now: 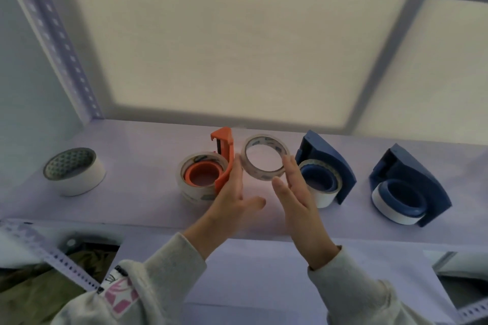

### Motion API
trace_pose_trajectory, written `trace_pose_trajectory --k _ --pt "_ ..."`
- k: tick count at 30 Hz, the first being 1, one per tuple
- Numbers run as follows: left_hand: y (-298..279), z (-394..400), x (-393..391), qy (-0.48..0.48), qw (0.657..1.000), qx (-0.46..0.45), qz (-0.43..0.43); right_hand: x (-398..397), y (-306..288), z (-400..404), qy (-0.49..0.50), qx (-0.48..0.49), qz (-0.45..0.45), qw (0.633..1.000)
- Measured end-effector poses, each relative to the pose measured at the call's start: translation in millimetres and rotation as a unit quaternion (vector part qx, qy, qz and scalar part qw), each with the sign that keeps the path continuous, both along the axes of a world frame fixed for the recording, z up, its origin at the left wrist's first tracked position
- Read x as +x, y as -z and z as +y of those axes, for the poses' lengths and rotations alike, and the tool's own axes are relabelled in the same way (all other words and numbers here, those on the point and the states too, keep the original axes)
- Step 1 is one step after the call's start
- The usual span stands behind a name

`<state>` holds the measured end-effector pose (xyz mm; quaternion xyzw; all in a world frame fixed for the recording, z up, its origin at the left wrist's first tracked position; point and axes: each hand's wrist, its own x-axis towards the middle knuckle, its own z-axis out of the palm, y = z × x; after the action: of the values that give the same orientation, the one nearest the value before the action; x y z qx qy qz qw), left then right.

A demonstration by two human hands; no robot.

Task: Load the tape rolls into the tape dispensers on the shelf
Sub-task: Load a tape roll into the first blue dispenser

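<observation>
Fingers (290,166) flanking clear roll (265,157) (aloft)

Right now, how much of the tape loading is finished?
All three dispensers, the orange dispenser and two blue dispensers, already hold rolls. The left hand and right hand hold a clear roll between straight fingers. A patterned roll still lies loose.

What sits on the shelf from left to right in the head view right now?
Loose white roll → orange dispenser with a roll → clear roll held between left hand and right hand → loaded blue dispenser → second loaded blue dispenser.
</observation>
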<state>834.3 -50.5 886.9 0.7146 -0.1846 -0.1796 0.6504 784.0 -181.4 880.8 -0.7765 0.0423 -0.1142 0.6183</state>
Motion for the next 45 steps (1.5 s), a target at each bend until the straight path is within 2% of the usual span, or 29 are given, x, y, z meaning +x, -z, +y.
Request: trace_pose_trajectory --k 4,8,10,12,15,18,21,25,27,29,31,32,33,38,45 --pt "4 6 7 -0.029 0.998 0.032 -0.036 5 2 3 -0.017 0.003 0.032 0.999" --pt "5 13 14 -0.038 0.998 0.049 -0.021 10 5 8 -0.04 -0.012 0.047 0.998" --pt "8 14 16 -0.043 0.995 0.088 -0.034 11 8 8 -0.042 -0.012 0.053 0.998" --pt "8 14 20 -0.051 0.983 0.168 -0.059 10 9 4 -0.04 -0.003 0.064 0.997" --pt "3 16 22 -0.03 0.957 0.278 -0.079 8 9 -5 -0.035 -0.017 0.085 0.996" --pt "-1 15 24 0.015 0.921 0.38 -0.086 6 9 -10 -0.033 -0.091 0.101 0.99" --pt "-6 12 26 0.035 0.873 0.474 -0.109 6 6 -9 -0.037 -0.181 0.123 0.975" --pt "-21 6 11 0.041 0.802 0.563 -0.194 -5 -6 -3 -0.031 -0.282 0.131 0.95" --pt "-28 8 2 -0.015 0.809 0.53 -0.254 -17 -18 -7 0.009 -0.282 0.065 0.957" --pt "-33 5 1 -0.086 0.865 0.411 -0.274 -26 -30 -17 0.092 -0.206 -0.003 0.974" --pt "-36 -6 1 -0.088 0.944 0.251 -0.194 -29 -35 -32 0.186 -0.141 -0.027 0.972" --pt "-35 -15 -1 -0.062 0.968 0.189 -0.15 -30 -34 -39 0.217 -0.12 -0.022 0.969" --pt "-32 -27 -4 -0.041 0.978 0.158 -0.133 -30 -31 -44 0.235 -0.109 -0.012 0.966" --pt "-16 -80 -10 0.003 0.978 0.134 -0.161 -34 -13 -60 0.266 -0.104 -0.001 0.958" --pt "-6 -106 -11 -0.004 0.974 0.134 -0.183 -39 -12 -62 0.234 -0.072 0.015 0.97"
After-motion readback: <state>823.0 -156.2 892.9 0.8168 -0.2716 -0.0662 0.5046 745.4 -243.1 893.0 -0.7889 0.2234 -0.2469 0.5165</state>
